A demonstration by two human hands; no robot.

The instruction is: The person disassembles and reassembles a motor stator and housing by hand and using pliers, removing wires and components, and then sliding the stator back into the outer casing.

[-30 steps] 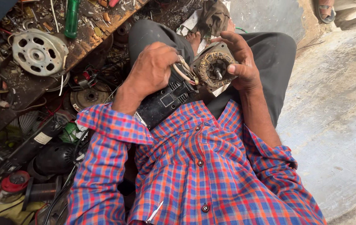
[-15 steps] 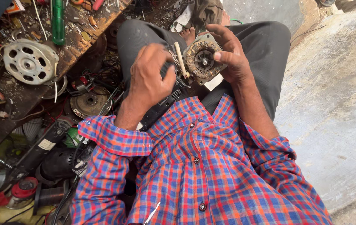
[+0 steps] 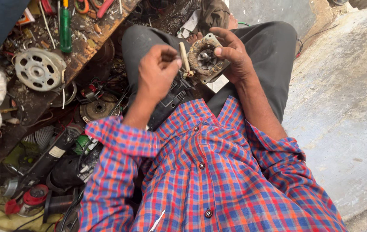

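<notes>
Plaid fills the near part of the view: a checked shirt (image 3: pixel 209 180) in red, blue and orange, its sleeves rolled to the forearms. Just past the collar a black ribbed tool housing (image 3: pixel 170 96) lies across the lap, its long axis slanting from near-left to far-right. Above it the left hand (image 3: pixel 157 71) is closed, its fingertips pinched together on thin pale wires at the motor's edge, beside a pale sleeved lead (image 3: pixel 185 58) that stands nearly upright against the motor's left rim. The right hand (image 3: pixel 235 58) is clamped on the motor stator (image 3: pixel 206 58), thumb across its right edge and fingers curled behind it. The stator is a squarish metal block with dusty brown copper windings ringing a dark round bore; the bore faces up toward the camera, slightly tilted to the left. It is held over the thighs, in grey trousers (image 3: pixel 273 47). Farther left, on a cluttered wooden board (image 3: pixel 84 47), lie a silver perforated disc (image 3: pixel 39 68) and a green-handled screwdriver (image 3: pixel 65 30).
</notes>
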